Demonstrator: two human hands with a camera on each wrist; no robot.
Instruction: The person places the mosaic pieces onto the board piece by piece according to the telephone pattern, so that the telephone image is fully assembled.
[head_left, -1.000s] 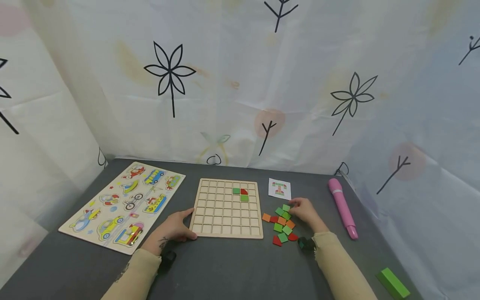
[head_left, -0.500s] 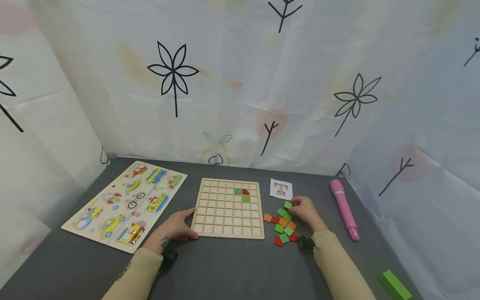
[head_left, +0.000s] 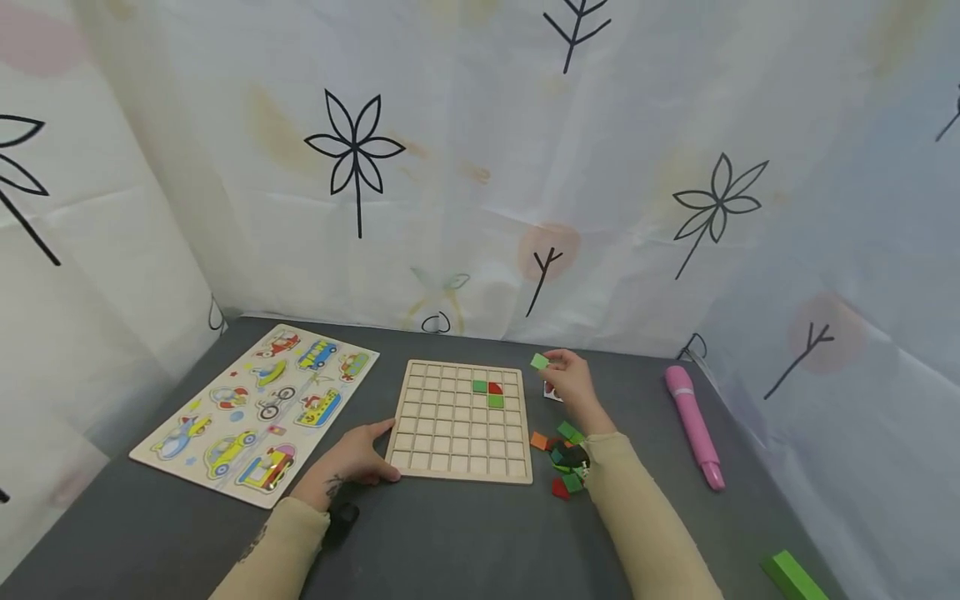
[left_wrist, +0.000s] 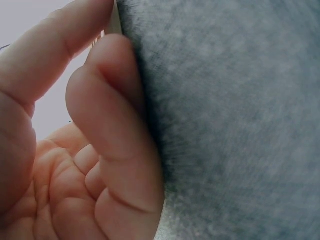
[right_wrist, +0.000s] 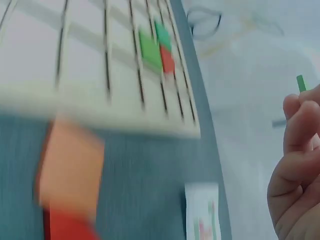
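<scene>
Can't make out the picture card (head_left: 551, 395) in the head view, the right grip (head_left: 573, 385) covers most of it. The sleeve (head_left: 637, 508) and a dark lump (head_left: 576, 456) at that wrist block some of the loose tiles (head_left: 572, 482), and the green block (head_left: 793, 577) is cut off at the bottom. In the right wrist view the grid board (right_wrist: 125, 125) runs out of frame and an orange tile (right_wrist: 72, 170) is super blurry. Left wrist just gets a sliver of board past the left grip (left_wrist: 100, 127).

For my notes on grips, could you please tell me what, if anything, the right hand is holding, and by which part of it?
The right hand pinches a green tile by one edge, leaving the rest of it sticking out.
</scene>
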